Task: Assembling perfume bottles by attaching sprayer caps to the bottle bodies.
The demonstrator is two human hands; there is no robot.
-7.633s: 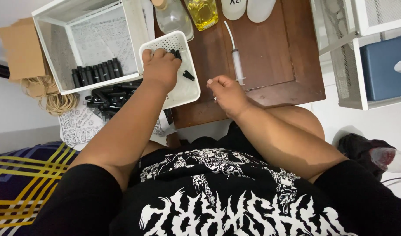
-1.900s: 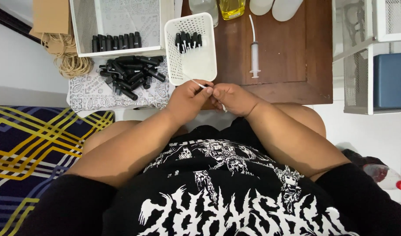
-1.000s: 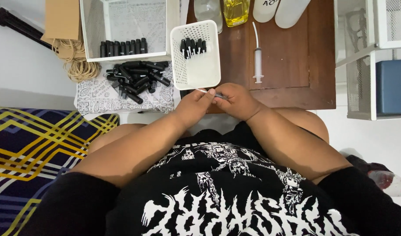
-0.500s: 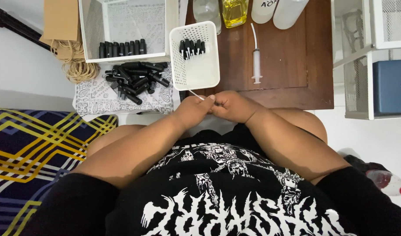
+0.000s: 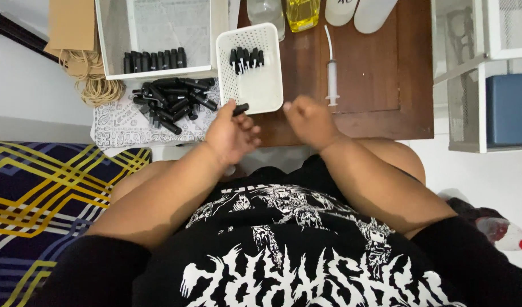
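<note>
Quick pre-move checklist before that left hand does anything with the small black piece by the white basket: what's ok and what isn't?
1. Left hand has the small black piece pinched in its fingertips: ok.
2. Right hand is free, holding nothing visible: ok.
3. White basket sits open on the wooden table, near half bare: ok.
4. Black pieces in the basket are bunched at its far end, out of the way: ok.
5. Syringe lies apart from the basket, right of it: ok.
6. Whether the held piece is fully assembled: cannot tell, too small.
</note>
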